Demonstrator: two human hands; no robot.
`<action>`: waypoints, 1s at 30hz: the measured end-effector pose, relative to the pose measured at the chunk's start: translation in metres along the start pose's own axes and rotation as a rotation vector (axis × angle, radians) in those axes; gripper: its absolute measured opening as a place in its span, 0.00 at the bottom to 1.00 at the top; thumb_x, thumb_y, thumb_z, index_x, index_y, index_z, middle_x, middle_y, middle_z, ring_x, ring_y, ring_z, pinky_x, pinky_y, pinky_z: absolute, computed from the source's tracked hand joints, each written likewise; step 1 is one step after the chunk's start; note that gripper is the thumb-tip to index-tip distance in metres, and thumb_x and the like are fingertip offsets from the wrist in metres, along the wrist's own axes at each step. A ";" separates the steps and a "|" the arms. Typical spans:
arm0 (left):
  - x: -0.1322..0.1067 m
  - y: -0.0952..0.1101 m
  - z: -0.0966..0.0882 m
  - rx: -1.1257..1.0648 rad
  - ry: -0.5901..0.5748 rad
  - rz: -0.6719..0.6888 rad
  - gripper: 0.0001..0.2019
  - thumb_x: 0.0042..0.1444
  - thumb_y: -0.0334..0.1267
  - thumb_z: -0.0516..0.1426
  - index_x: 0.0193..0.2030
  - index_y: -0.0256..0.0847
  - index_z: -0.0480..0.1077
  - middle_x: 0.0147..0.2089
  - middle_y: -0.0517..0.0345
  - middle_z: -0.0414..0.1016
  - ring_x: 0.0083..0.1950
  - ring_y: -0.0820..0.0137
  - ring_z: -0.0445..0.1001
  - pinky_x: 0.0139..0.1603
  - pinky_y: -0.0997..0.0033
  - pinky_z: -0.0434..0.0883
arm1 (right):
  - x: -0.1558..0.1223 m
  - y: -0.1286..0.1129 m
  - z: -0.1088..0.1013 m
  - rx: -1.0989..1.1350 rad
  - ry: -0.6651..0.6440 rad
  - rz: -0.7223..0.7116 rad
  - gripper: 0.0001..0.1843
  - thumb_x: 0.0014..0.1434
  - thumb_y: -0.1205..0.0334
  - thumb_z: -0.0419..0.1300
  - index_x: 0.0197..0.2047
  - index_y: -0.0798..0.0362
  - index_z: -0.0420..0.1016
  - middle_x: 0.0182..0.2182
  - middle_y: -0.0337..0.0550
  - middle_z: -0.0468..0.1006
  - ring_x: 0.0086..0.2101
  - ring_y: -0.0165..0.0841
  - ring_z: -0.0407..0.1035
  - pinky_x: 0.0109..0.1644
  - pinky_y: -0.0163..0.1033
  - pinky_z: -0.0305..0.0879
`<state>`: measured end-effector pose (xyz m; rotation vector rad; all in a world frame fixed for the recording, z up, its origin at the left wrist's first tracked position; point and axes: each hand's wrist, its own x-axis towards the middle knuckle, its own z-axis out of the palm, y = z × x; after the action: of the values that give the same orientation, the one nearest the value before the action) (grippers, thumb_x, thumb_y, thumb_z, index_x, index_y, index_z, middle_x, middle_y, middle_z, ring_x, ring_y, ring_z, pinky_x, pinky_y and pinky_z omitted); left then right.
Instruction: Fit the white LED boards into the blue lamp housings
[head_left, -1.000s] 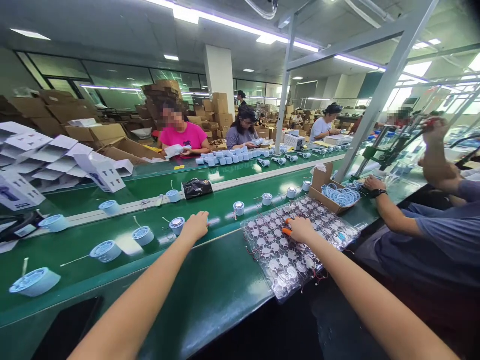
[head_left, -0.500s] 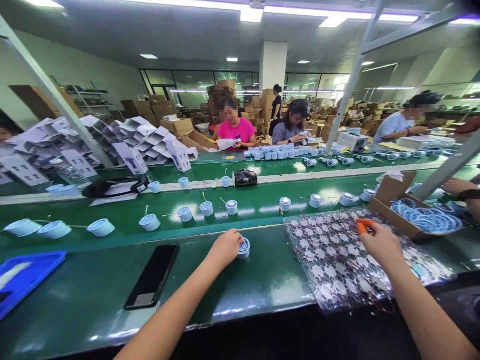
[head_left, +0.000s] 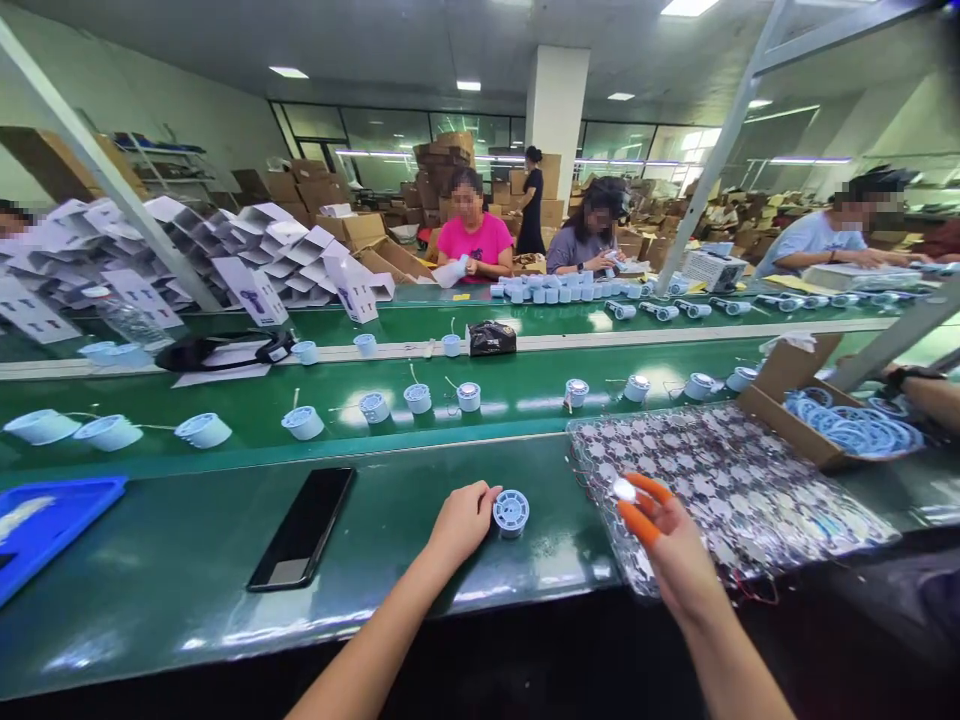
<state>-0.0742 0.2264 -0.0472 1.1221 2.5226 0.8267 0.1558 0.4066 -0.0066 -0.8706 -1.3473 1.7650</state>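
Carton: open cardboard box (head_left: 780, 425) holding coiled pale-blue rings (head_left: 851, 428), right of frame.
Bag: clear bag of round circuit boards (head_left: 720, 480), right of centre.
Left hand (head_left: 465, 525): fingers loosely curled, just beside a pale-blue round housing (head_left: 511, 513), lower middle.
Right hand (head_left: 667, 545): orange finger cots (head_left: 639, 525) pinching a small shiny disc (head_left: 624, 489) over the bag.
Room: bare green bench (head_left: 405, 470) between black phone (head_left: 300, 530) and left hand.

On the green bench (head_left: 187, 570), only a round plastic housing (head_left: 511, 512) blocks the way between left hand (head_left: 465, 525) and right hand (head_left: 670, 535).
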 end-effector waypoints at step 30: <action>-0.027 0.011 0.011 -0.439 0.054 0.036 0.15 0.61 0.38 0.55 0.51 0.39 0.78 0.26 0.61 0.71 0.28 0.72 0.67 0.31 0.73 0.64 | 0.003 0.026 0.077 -0.743 -0.487 -0.147 0.20 0.52 0.58 0.66 0.48 0.56 0.82 0.26 0.39 0.76 0.28 0.32 0.69 0.34 0.38 0.68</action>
<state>-0.0444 0.2167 -0.0492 1.0059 2.2054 1.3530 0.0840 0.3685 -0.0154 -0.6913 -2.4050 1.4023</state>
